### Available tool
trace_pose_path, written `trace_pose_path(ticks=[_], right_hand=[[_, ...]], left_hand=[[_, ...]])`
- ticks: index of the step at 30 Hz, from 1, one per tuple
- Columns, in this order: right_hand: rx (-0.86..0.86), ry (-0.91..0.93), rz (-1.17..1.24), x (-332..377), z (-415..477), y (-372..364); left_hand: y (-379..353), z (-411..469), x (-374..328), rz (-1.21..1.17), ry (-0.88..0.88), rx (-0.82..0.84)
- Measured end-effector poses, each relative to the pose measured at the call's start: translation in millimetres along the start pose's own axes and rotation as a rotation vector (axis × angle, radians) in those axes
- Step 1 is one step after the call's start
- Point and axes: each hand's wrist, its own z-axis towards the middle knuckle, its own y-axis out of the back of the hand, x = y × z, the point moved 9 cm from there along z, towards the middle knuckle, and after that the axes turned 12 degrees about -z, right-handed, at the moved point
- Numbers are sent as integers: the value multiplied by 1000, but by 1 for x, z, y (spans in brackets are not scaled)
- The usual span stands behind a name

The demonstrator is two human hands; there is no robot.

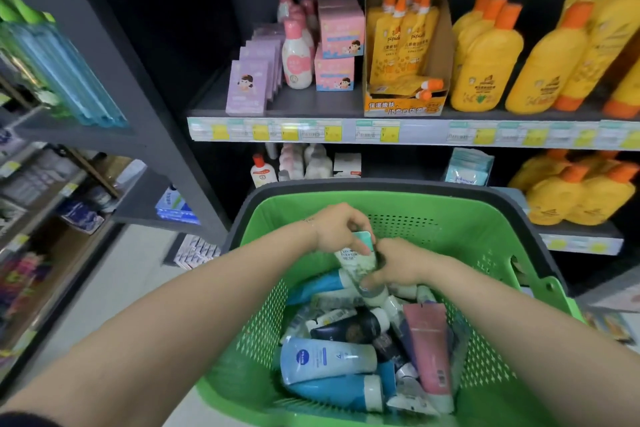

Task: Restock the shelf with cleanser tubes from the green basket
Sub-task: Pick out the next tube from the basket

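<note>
Head view, looking down into the green basket, which stands near the viewer in front of the shelf.

Hands: both are inside the basket, close together at its far middle. The left hand has its fingers curled over the teal-capped upper end of a pale cleanser tube. The right hand is curled round the same tube lower down, from the right. The tube stands roughly upright, cap end up, lifted above the pile.

Basket contents: loose tubes lie heaped on the bottom. Noted are a light-blue tube lying crosswise at the near left, a pink tube at the right, a black tube in the middle and a blue tube at the far left, under the held one.

Shelf, upper level, left to right: lilac boxes, a pink-capped bottle, pink boxes, a cardboard display box of yellow pouches, and yellow bottles with orange caps. Price labels run along its front edge. The lower level holds further yellow bottles at the right and a small red-capped bottle at the left.
</note>
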Motion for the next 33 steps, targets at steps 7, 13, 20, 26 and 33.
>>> trace_pose_path(ticks=[7,13,20,26,33], right_hand=[[-133,43,101,14,-14,44],[-237,54,180,20,-44,97],[-335,173,271,57,-83,169],[-398,235,322,88,-108,233],[-561,184,319,102,-148,303]], left_hand=[[51,-21,-29,-126,-60,-151],[79,-44,-29,-172,-42,-161],[90,-58,-77,-350,-202,-152],[122,-71,-134,-483,-355,-245],[168,-96,-201,-400,-444,-366]])
